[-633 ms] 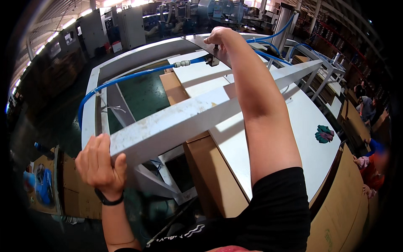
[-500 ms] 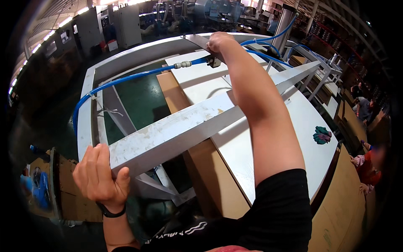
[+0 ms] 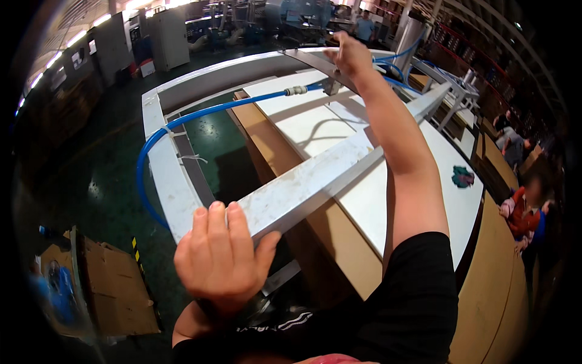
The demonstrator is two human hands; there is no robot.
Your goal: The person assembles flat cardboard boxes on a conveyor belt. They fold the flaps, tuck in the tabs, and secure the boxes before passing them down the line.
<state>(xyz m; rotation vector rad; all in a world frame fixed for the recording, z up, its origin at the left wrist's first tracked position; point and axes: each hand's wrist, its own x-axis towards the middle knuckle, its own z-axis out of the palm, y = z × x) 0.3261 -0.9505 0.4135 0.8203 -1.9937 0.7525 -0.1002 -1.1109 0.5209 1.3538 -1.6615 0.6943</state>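
My left hand (image 3: 221, 258) lies over the near corner of a white metal frame (image 3: 309, 179), its fingers stretched along the top and the thumb spread against the side. At the far side, my right hand (image 3: 353, 57) is raised just above a flat metal bar (image 3: 315, 62) that crosses the frame. Its fingers are apart and nothing shows in them. A blue air hose (image 3: 242, 102) with a pale connector (image 3: 296, 90) loops over the frame's left side to a small metal fitting under the bar. White panels (image 3: 424, 188) lie below the frame.
Brown boards (image 3: 345, 233) lie under and beside the panels. A green-and-purple glove (image 3: 462, 176) rests on the right panel. A metal cylinder (image 3: 411, 35) stands behind. At lower left is a cardboard box (image 3: 115, 285). Other people (image 3: 522, 218) are on the right.
My right hand has let go of the flat metal bar and lifted, its fingers opening. My left hand stays at the frame's corner. The frame appears further right in view.
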